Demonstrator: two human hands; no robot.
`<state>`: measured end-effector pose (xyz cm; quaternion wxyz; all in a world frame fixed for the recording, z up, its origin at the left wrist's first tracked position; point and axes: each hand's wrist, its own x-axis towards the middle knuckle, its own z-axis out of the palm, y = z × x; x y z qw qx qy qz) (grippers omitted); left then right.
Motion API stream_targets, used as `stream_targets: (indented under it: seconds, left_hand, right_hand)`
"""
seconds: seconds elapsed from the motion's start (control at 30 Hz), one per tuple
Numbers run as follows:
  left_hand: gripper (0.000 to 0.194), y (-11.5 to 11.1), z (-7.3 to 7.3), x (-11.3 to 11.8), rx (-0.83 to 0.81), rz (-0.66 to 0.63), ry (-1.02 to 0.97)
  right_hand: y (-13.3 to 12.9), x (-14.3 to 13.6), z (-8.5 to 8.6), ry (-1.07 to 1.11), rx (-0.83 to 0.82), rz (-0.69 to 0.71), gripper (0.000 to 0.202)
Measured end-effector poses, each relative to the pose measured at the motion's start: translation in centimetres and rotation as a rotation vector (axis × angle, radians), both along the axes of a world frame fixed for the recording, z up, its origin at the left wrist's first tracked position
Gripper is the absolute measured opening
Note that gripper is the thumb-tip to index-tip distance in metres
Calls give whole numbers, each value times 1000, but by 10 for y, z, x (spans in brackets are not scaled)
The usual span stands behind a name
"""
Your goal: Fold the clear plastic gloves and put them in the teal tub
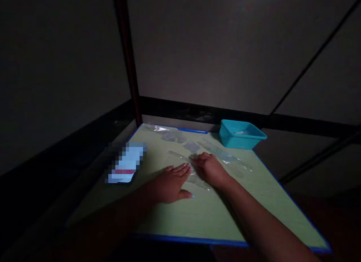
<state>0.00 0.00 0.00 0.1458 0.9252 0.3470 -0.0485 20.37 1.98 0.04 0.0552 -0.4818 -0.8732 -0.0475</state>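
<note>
A clear plastic bag (196, 179) lies on the pale green table under both hands. My left hand (172, 183) rests flat on its left side, fingers stretched out and thumb apart. At the bag's upper right, my right hand (210, 168) is closed, its fingers curled and pinched at the plastic; the fingertips are partly hidden. Just beyond the hands is a small greyish square packet (191, 146). To the right of my right hand lies another clear plastic piece (225, 156), long and flat. More crumpled clear plastic (172, 136) sits towards the back left.
A turquoise plastic basket (239, 141) stands at the table's back right corner with something pale inside. A phone (128, 164) with a lit, blurred screen lies at the left. The table (180, 220) has a blue edge, and walls stand close behind and to the left. The light is dim.
</note>
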Motion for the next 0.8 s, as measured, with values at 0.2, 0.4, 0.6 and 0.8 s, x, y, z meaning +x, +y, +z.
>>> stream_targets:
  seconds: [0.2, 0.4, 0.6, 0.8]
  left_hand:
    - [77, 0, -2, -1, 38, -3, -50]
    - [45, 1, 7, 3, 278, 67, -269]
    - [25, -9, 17, 8, 326, -2, -224]
    - [27, -9, 10, 10, 313, -69, -166]
  right_hand:
    - [5, -1, -4, 35, 18, -119, 39]
    - [9, -2, -6, 26, -1, -161, 35]
    - [10, 0, -9, 35, 8, -146, 34]
    - [10, -1, -9, 34, 17, -154, 33]
